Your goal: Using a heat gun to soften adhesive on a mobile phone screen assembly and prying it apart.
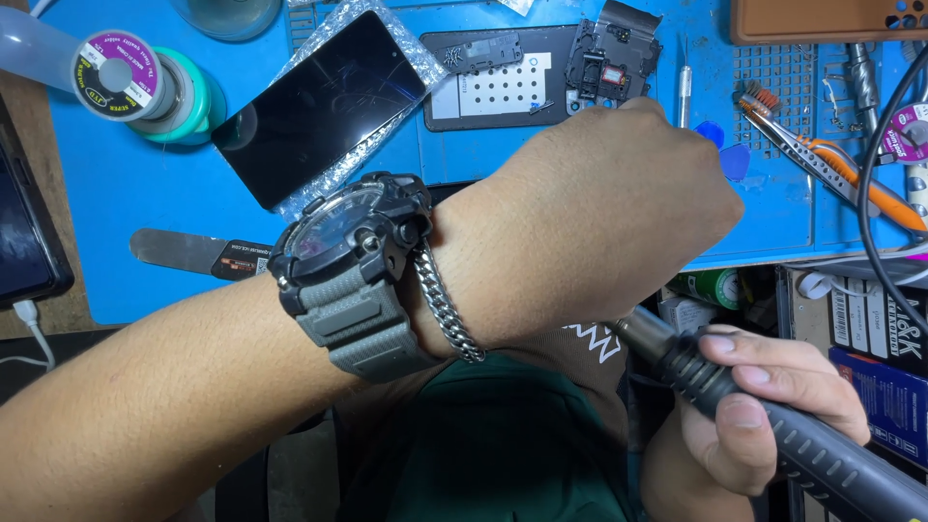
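Note:
My left hand (599, 213) reaches across the front edge of the blue work mat (145, 203), its back to the camera and its fingers curled under out of sight. A grey wristwatch (353, 275) and a steel chain bracelet (447, 309) sit on that wrist. Whether the left hand holds anything is hidden. My right hand (754, 406), at the lower right, grips a black ribbed tool handle (822, 459). The handle's metal front end (643, 333) points up-left, under the left hand. Its tip is hidden.
On the mat lie a cracked dark phone screen (329, 97), an opened phone back (493, 87), a small black frame part (611, 60), a solder spool (116, 75), a flat metal pry tool (198, 253), orange-handled tweezers (831, 169) and blue picks (723, 150). Boxes (889, 358) stand at the lower right.

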